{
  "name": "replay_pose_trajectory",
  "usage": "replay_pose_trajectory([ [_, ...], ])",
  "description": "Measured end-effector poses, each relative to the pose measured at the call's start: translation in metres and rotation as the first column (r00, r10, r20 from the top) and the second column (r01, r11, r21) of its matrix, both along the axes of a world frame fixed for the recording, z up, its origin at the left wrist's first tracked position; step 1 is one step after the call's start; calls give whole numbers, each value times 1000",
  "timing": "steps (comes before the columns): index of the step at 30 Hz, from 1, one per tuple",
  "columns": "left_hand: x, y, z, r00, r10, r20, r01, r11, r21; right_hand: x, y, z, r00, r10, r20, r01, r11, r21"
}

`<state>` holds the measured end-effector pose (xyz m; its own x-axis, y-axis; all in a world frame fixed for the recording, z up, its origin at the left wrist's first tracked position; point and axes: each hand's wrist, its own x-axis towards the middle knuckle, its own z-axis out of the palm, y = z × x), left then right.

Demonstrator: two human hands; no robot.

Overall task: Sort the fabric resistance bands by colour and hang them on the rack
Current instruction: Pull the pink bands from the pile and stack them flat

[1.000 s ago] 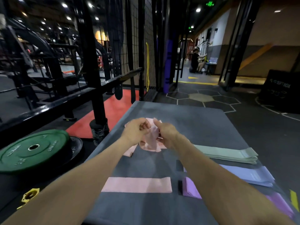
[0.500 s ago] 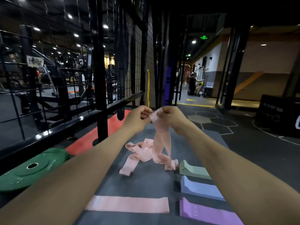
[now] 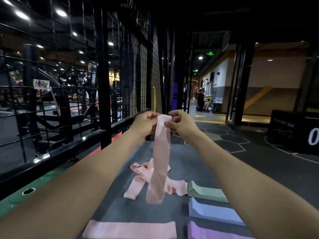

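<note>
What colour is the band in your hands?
Pink band, head view.

Grey mat (image 3: 186, 163) carries bands; pink tangle (image 3: 143, 176) at centre; flat pink band (image 3: 131, 230) nearer than tangle; green stack (image 3: 207, 191) right of tangle; blue stack (image 3: 212, 211) nearer; purple stack (image 3: 215, 232) nearest.

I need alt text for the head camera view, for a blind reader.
Both hands, left hand and right hand, pinch the top of a pink band hanging above a grey mat. Green stack, blue stack and purple stack lie at right.
</note>
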<state>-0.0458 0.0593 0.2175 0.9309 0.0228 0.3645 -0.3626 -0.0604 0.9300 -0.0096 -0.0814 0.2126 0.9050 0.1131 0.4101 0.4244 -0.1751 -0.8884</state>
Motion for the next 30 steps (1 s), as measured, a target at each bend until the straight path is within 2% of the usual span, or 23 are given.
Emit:
replay_pose_trajectory([
  [2,-4,1,1,999,-45,-17,44,999,-14,-6,0,1,999,28,-17,-28,999,-25],
  [5,-6,5,0,996,-87,-30,86,996,-25,-12,0,2,1000,-16,10,17,995,-99],
  [10,-12,9,-14,985,-153,-81,145,985,-96,-14,3,-1,1000,-13,24,15,997,-82],
  [12,-12,8,-27,986,-146,-80,145,989,-10,-14,3,-4,1000,-12,12,13,998,-69],
  [14,-12,6,-38,995,-76,-61,80,995,62,-13,3,-8,1000,-26,5,26,999,-38],
  [18,-7,2,-55,996,-9,-88,25,983,180,-11,-3,-15,993,-119,-1,119,991,56],
  [21,-6,-4,-64,992,-52,-116,76,974,212,-14,-13,-18,986,-158,-46,163,979,122],
  [27,-1,-13,-78,985,-15,-173,67,951,301,-21,-17,-24,989,-141,-49,146,983,109],
  [30,-9,-21,-82,974,-68,-217,125,957,262,-21,-18,-27,988,-141,-69,147,985,91],
])
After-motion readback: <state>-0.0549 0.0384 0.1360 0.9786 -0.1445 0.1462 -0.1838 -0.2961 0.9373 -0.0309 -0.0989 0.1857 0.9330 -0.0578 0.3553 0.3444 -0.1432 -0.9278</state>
